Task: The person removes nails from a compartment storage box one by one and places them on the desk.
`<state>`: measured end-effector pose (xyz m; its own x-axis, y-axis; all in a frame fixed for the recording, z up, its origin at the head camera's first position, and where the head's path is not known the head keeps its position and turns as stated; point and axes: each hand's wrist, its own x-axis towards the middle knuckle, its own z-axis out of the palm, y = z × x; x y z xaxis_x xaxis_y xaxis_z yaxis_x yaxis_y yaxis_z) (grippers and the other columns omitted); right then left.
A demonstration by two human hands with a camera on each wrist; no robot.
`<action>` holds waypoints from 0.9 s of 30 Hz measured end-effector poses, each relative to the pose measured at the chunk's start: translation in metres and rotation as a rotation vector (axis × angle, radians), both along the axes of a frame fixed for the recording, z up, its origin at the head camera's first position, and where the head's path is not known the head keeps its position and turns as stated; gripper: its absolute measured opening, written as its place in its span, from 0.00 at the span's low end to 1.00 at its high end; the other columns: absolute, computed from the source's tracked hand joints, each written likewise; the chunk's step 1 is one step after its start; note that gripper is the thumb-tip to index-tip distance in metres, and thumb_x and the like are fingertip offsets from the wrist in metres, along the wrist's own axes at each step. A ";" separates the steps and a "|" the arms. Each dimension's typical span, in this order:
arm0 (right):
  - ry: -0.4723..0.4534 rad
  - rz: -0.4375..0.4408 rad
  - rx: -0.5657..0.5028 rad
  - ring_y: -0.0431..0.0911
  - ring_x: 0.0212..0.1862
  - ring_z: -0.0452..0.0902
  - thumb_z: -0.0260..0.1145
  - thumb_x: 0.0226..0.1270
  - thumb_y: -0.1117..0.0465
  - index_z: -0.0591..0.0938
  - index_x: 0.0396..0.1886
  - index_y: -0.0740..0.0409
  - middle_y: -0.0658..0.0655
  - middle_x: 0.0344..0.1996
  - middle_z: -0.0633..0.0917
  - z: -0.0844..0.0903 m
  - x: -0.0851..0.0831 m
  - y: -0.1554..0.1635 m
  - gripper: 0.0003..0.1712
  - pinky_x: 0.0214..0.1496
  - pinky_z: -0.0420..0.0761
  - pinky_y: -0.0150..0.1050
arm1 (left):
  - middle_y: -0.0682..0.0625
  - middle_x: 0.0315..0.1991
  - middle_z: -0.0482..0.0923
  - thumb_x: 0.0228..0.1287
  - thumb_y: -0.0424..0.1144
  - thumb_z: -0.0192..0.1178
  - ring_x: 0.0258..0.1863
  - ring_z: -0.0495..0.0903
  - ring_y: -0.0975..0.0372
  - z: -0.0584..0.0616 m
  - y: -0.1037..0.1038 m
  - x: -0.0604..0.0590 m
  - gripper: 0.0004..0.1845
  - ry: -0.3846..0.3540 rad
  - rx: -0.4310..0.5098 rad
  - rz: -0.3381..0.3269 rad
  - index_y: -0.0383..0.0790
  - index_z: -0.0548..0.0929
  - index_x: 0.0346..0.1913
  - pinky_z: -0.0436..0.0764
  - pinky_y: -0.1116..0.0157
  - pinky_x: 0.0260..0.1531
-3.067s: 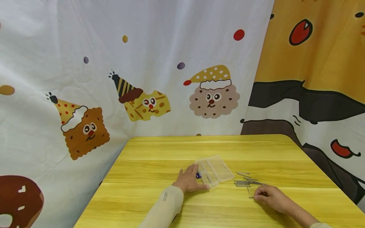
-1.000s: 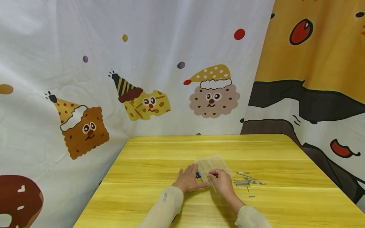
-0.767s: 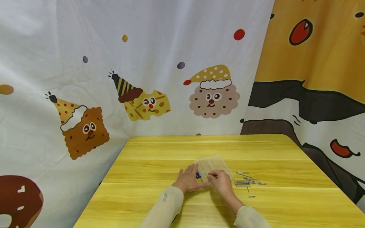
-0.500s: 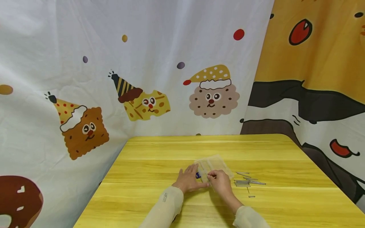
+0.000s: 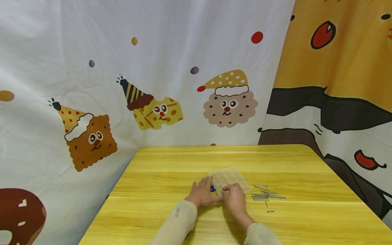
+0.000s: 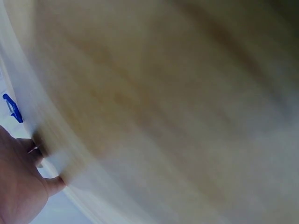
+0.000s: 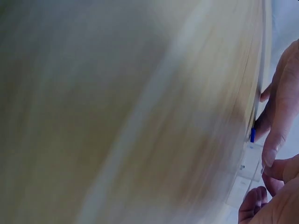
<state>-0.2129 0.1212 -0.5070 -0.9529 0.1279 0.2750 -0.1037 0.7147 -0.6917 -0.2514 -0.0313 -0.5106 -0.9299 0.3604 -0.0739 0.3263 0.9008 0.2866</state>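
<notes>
A clear plastic compartment box (image 5: 235, 175) with a blue label (image 5: 212, 188) lies mid-table. My left hand (image 5: 201, 193) rests at its left corner, fingers straight and spread along the left side, thumb by the near edge. My right hand (image 5: 236, 200) is over the box's near side, its fingertips pinched together close to the left thumb. What looks like a thin nail is in that pinch, mostly hidden by the fingers. In the right wrist view, thumb and index finger meet beside a box compartment (image 7: 250, 161).
Right of the box several long metal nails (image 5: 260, 196) lie in a loose pile. Nearer me are a thin nail (image 5: 266, 204) and a few short nails (image 5: 270, 211). The wooden table (image 5: 171, 163) ends at a patterned curtain (image 5: 171, 41).
My right hand has come from the short nails on the right to the box, then shifted slightly nearer me. The left hand, box and long nails stay where they were.
</notes>
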 end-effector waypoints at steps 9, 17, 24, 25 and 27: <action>0.066 -0.105 0.029 0.58 0.36 0.78 0.75 0.53 0.68 0.89 0.29 0.65 0.62 0.31 0.81 -0.001 0.002 -0.014 0.05 0.39 0.81 0.53 | 0.44 0.76 0.58 0.56 0.75 0.56 0.74 0.58 0.52 0.001 0.000 0.000 0.56 0.028 -0.006 -0.007 0.42 0.56 0.78 0.56 0.39 0.69; 0.086 -0.166 0.037 0.59 0.41 0.75 0.75 0.56 0.65 0.90 0.32 0.64 0.64 0.37 0.83 -0.005 0.008 -0.021 0.06 0.43 0.76 0.52 | 0.45 0.76 0.57 0.54 0.76 0.57 0.74 0.58 0.52 0.006 0.001 0.002 0.57 0.024 -0.025 -0.001 0.42 0.56 0.78 0.56 0.40 0.69; 0.085 -0.218 0.072 0.60 0.45 0.74 0.74 0.58 0.62 0.90 0.34 0.63 0.66 0.42 0.81 -0.006 0.014 -0.023 0.08 0.45 0.74 0.55 | 0.44 0.77 0.56 0.53 0.76 0.57 0.75 0.57 0.51 0.008 0.001 0.003 0.59 0.005 -0.028 -0.006 0.42 0.54 0.79 0.55 0.40 0.70; 0.076 -0.228 0.075 0.60 0.46 0.73 0.74 0.58 0.61 0.90 0.35 0.62 0.65 0.43 0.81 -0.005 0.014 -0.024 0.09 0.45 0.74 0.55 | 0.44 0.77 0.56 0.53 0.76 0.57 0.75 0.57 0.51 0.007 0.001 0.003 0.59 0.004 -0.026 -0.007 0.42 0.54 0.79 0.55 0.40 0.70; 0.056 -0.250 0.078 0.60 0.47 0.73 0.74 0.58 0.60 0.90 0.36 0.61 0.65 0.44 0.81 -0.005 0.015 -0.025 0.09 0.45 0.74 0.56 | 0.44 0.77 0.56 0.53 0.77 0.57 0.75 0.56 0.52 0.007 0.001 0.002 0.59 0.004 -0.027 -0.008 0.42 0.54 0.79 0.55 0.40 0.69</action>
<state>-0.1978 0.0964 -0.5120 -0.8774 0.3336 0.3447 0.0461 0.7739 -0.6316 -0.2492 -0.0307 -0.5040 -0.9273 0.3655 -0.0804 0.3343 0.9057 0.2607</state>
